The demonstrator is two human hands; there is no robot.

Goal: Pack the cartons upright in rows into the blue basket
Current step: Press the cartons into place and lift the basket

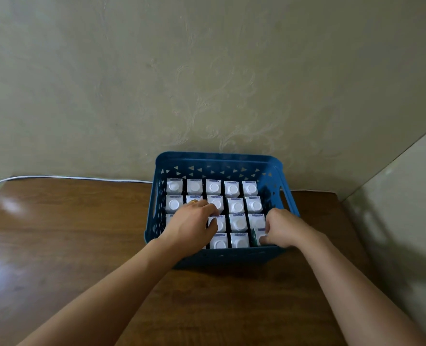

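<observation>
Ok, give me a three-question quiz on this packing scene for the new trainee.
1. True or false: the cartons in the blue basket stand upright with white caps facing up.
2. How many cartons show in the far row? A) three B) five C) seven
3. Which hand is at the carton in the basket's near right corner?

Key:
1. True.
2. B, five.
3. The right hand, fingers on that corner carton; the left hand rests over the cartons on the left side.

you saw white-topped cartons [231, 189] in a blue basket [217, 161] with triangle cutouts, on a glossy brown wood-grain surface [69, 233].
</observation>
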